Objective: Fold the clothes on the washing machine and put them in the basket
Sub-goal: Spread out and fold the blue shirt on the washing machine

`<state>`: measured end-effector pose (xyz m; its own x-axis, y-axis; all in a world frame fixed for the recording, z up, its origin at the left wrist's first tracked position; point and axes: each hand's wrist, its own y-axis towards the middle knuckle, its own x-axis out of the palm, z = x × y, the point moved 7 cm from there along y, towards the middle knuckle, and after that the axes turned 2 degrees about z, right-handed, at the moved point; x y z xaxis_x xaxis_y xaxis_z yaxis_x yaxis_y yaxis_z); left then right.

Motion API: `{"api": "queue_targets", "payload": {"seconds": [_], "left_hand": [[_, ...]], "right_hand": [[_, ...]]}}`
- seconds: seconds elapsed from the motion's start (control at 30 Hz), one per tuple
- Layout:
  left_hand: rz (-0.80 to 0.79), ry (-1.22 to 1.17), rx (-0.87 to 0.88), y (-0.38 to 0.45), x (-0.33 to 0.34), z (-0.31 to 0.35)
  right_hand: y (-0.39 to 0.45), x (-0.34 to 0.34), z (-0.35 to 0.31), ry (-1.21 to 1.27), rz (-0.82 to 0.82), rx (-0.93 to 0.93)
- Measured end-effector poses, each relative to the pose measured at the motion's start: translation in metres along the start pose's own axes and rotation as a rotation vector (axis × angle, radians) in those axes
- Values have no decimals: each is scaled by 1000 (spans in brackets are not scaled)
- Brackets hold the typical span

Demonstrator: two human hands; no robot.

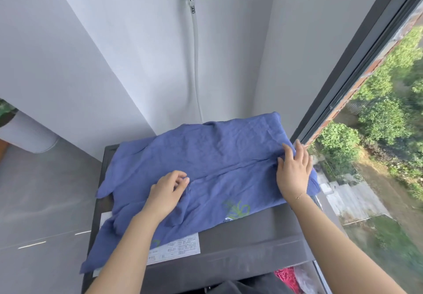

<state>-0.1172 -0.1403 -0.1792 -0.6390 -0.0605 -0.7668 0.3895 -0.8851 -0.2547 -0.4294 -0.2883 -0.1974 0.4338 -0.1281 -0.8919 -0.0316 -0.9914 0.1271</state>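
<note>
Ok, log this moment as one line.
step: folding | blue shirt: on washing machine | left hand: pinches fold | right hand: presses flat

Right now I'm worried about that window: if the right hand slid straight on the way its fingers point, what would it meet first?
More blue shirt first; beyond that, probably the corner wall, not the window, though depth is unclear.

White printed label (176, 249) stuck on the dark washing machine top (247, 236), rows of small print too blurred to read, green printed design (237, 210) on the blue garment (206, 156) (letters, if any, unreadable)
</note>
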Motion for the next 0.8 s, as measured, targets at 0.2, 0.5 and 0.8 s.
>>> {"api": "queue_targets", "payload": {"seconds": [0.2,0.5,0.8], "left_hand": [[-249,249,-74,-20,-23,-65],[57,123,-85,-32,-64,-126],[-11,221,-370,-41,-80,-142]], "right_hand": [[-61,20,-65,-64,-51,-238],[-80,30,-66,84,-195,-13],[-162,60,-183,160,-609,25]]}}
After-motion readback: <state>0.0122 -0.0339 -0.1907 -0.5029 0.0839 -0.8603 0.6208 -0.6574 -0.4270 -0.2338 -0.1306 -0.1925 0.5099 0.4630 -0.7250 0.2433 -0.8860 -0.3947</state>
